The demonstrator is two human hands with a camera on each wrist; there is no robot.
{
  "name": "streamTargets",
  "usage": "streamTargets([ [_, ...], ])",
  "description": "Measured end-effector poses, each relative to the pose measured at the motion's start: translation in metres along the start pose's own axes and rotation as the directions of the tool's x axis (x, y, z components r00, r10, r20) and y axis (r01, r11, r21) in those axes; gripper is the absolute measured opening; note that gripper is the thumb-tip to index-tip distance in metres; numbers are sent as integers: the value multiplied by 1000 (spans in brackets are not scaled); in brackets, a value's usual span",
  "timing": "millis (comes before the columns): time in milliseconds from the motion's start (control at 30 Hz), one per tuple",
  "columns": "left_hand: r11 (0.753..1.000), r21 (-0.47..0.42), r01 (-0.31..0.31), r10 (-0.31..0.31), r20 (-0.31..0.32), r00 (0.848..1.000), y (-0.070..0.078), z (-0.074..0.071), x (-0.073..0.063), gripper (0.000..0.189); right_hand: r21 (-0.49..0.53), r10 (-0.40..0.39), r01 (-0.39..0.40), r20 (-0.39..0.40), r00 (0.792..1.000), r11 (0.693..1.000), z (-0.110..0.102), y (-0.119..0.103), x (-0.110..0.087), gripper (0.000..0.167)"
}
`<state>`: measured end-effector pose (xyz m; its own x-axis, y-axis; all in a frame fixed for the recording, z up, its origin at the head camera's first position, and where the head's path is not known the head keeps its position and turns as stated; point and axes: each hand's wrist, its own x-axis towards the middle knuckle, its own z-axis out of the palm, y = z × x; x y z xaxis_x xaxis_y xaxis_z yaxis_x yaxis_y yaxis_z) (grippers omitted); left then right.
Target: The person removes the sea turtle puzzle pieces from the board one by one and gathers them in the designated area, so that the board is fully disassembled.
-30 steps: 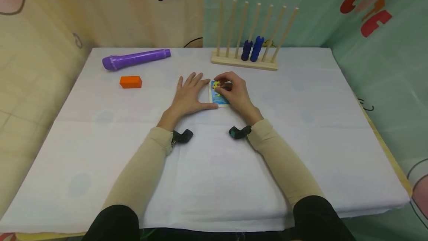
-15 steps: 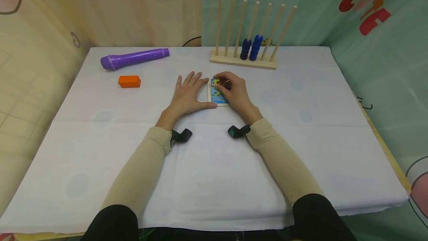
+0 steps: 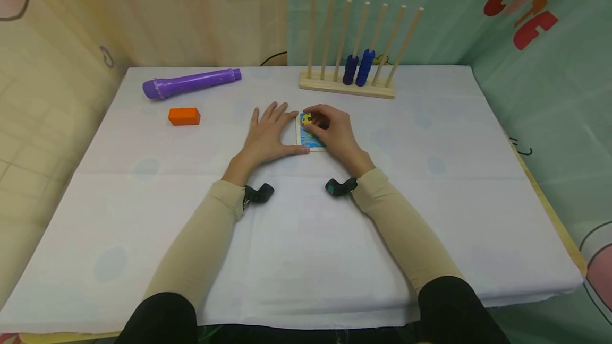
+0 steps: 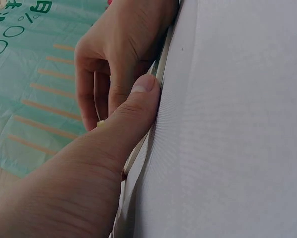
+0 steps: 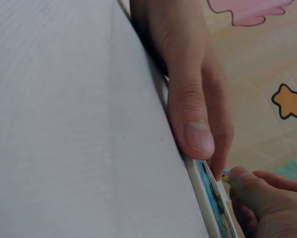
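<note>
The right hand [image 3: 337, 129] arched over the puzzle board [image 3: 313, 143] from its right side, thumb and fingers pinching 1 small yellow-and-blue piece [image 5: 226, 177]. Both wrist views suggested that the piece was raised off the face of the board, so the board lay below those fingertips, with the piece toward its far left corner. How the piece was turned could not be told, since the fingers covered most of it.

The left hand [image 3: 268, 137] lay open on the board's left side, its fingers spread and fairly straight, gripping no piece. Its thumb touched the near edge by the left corner; its index fingertip was at or just beside the far left corner. Of the 2 hands, the right was the nearer to the board's face, and the left framed its left edge.

That left edge ran away from the person. The right hand hid much of the board's right side, so its long axis could not be judged.

The board sat on the tabletop [image 3: 296, 238], centred between the 2 forearms. Well apart, to the left, lay an orange block [image 3: 184, 116] and a purple microphone [image 3: 191, 84]. Beyond the board stood a rack [image 3: 346, 89] with 7 pegs, dark blue beads [image 3: 350, 70] on 2 of them.
</note>
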<state>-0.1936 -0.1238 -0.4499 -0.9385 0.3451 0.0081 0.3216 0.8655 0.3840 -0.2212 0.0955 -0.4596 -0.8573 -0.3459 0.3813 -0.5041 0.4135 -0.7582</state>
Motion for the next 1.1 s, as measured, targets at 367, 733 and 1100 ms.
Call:
streamTargets([
  [367, 1000, -17, 17, -17, 11, 1000, 4, -1, 0, 106, 103, 262, -243, -273, 926, 965, -40, 22, 0, 28],
  [733, 1000, -24, 17, -17, 15, 1000, 2, -1, -2, 107, -104, 268, -339, -421, 867, 935, -58, 37, -3, 23],
  [1100, 1000, -17, 12, -12, 25, 1000, 3, -2, -1, 107, -211, 182, -310, -468, 865, 927, -55, 41, -4, 24],
])
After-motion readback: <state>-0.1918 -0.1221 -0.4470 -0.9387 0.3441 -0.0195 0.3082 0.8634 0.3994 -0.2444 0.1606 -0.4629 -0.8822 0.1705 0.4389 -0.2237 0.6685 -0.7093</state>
